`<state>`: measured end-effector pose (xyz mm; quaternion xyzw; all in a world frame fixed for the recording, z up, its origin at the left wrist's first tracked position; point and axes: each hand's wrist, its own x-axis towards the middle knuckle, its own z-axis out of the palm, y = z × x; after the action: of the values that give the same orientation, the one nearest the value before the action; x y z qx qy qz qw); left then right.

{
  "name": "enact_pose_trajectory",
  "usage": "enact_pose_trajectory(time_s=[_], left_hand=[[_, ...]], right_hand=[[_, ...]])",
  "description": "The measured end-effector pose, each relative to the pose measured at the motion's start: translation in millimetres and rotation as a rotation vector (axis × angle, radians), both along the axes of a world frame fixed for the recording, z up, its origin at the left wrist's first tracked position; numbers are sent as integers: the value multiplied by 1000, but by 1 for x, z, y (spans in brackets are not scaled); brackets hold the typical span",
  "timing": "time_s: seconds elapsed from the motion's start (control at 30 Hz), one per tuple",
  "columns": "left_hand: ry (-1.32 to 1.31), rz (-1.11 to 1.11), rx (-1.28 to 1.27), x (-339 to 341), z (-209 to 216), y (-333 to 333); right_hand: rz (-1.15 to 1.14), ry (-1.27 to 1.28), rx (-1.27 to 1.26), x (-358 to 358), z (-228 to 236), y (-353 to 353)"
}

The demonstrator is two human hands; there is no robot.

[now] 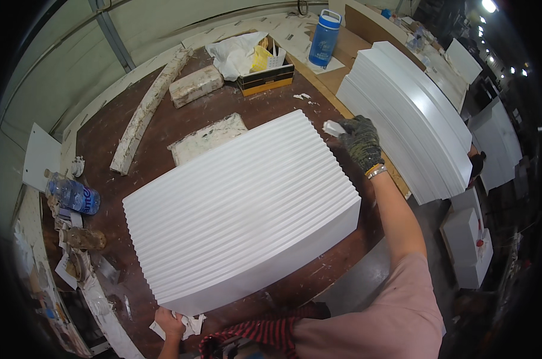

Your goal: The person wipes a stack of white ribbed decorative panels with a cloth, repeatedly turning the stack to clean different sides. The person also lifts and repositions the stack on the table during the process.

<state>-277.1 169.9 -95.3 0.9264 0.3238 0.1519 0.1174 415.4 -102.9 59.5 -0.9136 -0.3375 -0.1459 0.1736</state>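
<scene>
A white ribbed panel block (241, 209) with a smooth white front side lies on the dark brown tabletop (103, 137). At its far right edge is my right hand (362, 143), in a dark grey-green work glove. Its fingers are closed on a small white folded wad (334, 128), perhaps cloth or paper. My left hand (170, 321), bare, is at the block's near left corner. Its fingers are curled onto a crumpled white cloth or paper (191, 325), and the fingertips are partly hidden.
Right of the table stands a stack of white curved panels (408, 119). Behind the block are a stained slab (208, 137), a stained brick (195, 85), a long bar (151, 110), an open box (267, 81) and a blue bottle (325, 39). A plastic bottle (73, 194) lies left.
</scene>
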Motion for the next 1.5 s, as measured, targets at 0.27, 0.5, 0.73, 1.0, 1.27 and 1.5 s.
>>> enact_pose_trajectory(time_s=[0.27,0.5,0.73,1.0,1.27,1.5], left_hand=[[-24,-15,-10,-3,-2,3],[-6,94,-43,5,6,-8],[-255,383,-310,44,65,15],[-728,299,-1098,112,106,81],[-679,276,-1238,115,104,89],[-749,202,-1298,109,92,97]], right_hand=[[-121,143,200,3,-27,-19],[-42,374,557,0,-21,-60],[31,345,474,-73,-4,-75],[184,779,725,-202,15,-56],[161,837,857,-266,26,-47],[108,549,465,-317,43,-35]])
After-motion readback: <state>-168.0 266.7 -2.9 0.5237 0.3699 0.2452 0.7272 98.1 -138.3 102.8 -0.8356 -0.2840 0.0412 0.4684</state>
